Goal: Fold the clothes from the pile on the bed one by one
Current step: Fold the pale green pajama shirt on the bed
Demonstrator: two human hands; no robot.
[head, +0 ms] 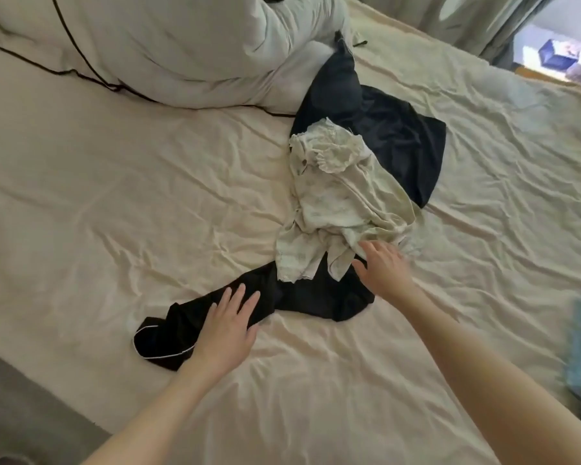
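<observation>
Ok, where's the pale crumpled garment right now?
In the head view, the pale garment lies mid-bed on top of the black garment, just beyond the right hand and right of the bunched duvet.

One head-worn camera looks forward and down, close over the bed [114, 196].

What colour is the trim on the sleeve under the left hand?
White piping on black fabric, in the head view.

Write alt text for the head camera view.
Both hands reach over a cream bed sheet: the left hand rests flat on a black garment, while the right hand touches a crumpled pale garment lying across it. A white duvet is bunched behind.
</observation>
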